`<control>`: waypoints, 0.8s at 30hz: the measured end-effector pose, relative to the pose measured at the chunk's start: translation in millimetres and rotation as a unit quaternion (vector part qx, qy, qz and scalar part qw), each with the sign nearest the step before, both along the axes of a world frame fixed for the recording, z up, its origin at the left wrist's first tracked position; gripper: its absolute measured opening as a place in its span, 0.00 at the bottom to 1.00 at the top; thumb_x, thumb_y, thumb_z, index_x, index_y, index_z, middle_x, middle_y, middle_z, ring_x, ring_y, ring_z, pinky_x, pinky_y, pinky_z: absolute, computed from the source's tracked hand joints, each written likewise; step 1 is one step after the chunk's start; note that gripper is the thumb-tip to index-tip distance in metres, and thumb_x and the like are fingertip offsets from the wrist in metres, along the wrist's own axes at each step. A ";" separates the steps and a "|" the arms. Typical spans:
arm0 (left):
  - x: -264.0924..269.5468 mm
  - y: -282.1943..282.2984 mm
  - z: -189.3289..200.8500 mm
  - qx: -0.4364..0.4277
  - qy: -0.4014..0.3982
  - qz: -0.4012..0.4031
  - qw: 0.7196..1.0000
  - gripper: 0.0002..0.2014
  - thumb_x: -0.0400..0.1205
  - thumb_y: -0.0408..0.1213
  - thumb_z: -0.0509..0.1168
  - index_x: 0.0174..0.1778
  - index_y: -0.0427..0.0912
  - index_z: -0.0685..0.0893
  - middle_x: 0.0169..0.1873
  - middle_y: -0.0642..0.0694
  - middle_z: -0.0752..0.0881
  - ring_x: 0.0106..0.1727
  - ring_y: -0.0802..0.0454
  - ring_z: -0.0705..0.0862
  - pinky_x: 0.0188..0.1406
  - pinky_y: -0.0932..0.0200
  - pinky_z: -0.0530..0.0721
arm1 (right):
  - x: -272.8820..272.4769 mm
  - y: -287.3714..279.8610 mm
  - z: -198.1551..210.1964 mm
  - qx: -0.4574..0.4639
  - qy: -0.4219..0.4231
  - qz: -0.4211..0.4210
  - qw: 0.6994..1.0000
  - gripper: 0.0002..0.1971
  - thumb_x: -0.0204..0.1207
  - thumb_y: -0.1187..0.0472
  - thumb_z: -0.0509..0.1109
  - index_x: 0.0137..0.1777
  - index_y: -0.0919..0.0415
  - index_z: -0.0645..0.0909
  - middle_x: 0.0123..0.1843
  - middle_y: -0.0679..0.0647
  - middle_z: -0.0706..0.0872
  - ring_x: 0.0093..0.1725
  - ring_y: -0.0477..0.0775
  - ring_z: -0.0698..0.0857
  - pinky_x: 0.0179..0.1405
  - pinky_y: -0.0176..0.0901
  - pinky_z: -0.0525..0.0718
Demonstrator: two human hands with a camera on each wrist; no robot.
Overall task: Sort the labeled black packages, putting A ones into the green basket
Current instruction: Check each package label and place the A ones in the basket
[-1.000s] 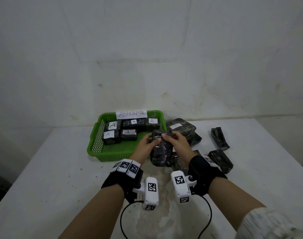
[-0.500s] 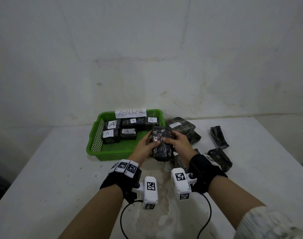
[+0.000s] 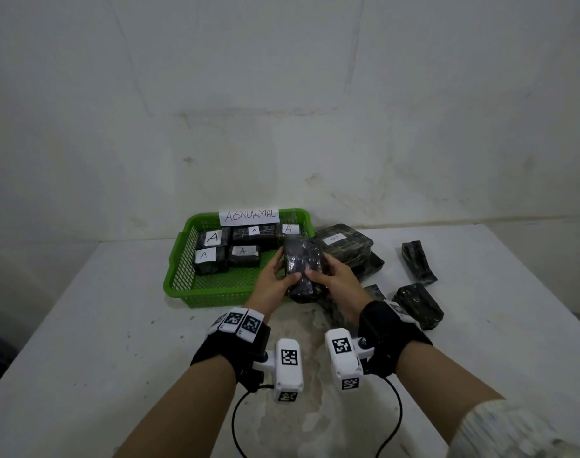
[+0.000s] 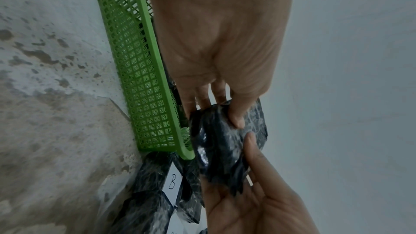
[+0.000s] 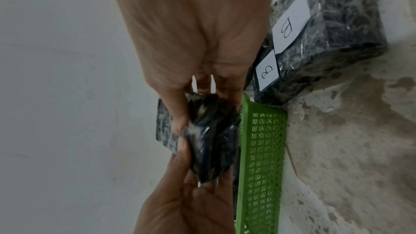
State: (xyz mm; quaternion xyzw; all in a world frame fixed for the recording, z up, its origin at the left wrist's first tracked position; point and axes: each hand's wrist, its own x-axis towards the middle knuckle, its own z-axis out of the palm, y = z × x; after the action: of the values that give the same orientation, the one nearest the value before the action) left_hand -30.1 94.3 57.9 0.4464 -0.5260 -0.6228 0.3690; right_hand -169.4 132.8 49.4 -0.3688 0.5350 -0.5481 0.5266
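Head view shows five A-labeled packages (image 3: 212,238) already in the green basket (image 3: 179,279), while the left hand (image 3: 270,285) and right hand (image 3: 336,282) both clasp a black package (image 3: 301,267), label unseen, above its near right corner, with several packages (image 3: 417,304) left on the table (image 3: 83,325).

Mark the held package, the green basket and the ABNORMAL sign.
held package (image 3: 302,262), head view, on its upper wrapped face.
green basket (image 3: 179,276), head view, on its left mesh wall.
ABNORMAL sign (image 3: 249,216), head view, on the paper's middle.
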 end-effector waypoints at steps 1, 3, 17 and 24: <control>0.7 -1.1 0.0 0.001 0.006 0.010 1.000 0.35 0.79 0.22 0.65 0.81 0.41 0.60 0.74 0.38 0.71 0.74 0.46 0.72 0.55 0.61 0.80 | -1.5 0.3 1.1 0.002 -0.004 0.014 1.000 0.26 0.74 0.72 0.73 0.71 0.58 0.76 0.60 0.58 0.88 0.53 0.51 0.88 0.53 0.39 0.87; 2.8 -3.6 -1.6 0.010 0.016 0.018 1.000 0.34 0.79 0.24 0.66 0.81 0.42 0.61 0.74 0.40 0.72 0.74 0.46 0.73 0.60 0.56 0.81 | -3.4 0.6 0.8 0.005 -0.007 0.034 0.999 0.28 0.71 0.74 0.74 0.71 0.58 0.76 0.61 0.58 0.88 0.56 0.53 0.88 0.52 0.38 0.87; 4.6 3.6 -3.5 0.019 0.030 -0.009 0.999 0.23 0.82 0.20 0.54 0.72 0.40 0.73 0.67 0.38 0.79 0.66 0.43 0.79 0.57 0.51 0.81 | 1.1 4.3 6.6 0.025 -0.009 0.008 1.000 0.09 0.83 0.54 0.65 0.53 0.59 0.73 0.42 0.52 0.81 0.37 0.50 0.80 0.33 0.39 0.79; 4.5 6.6 -2.5 0.031 0.048 -0.031 0.998 0.13 0.84 0.29 0.58 0.59 0.45 0.83 0.52 0.45 0.86 0.52 0.52 0.83 0.45 0.57 0.84 | -1.9 -0.5 4.9 0.053 -0.026 -0.046 0.997 0.24 0.79 0.49 0.70 0.70 0.56 0.66 0.55 0.54 0.81 0.46 0.50 0.81 0.40 0.45 0.80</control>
State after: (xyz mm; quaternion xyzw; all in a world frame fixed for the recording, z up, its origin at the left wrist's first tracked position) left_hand -25.5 100.9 55.3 0.4107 -0.5011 -0.6709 0.3607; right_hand -171.4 132.2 54.3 -0.3006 0.5659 -0.5521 0.5335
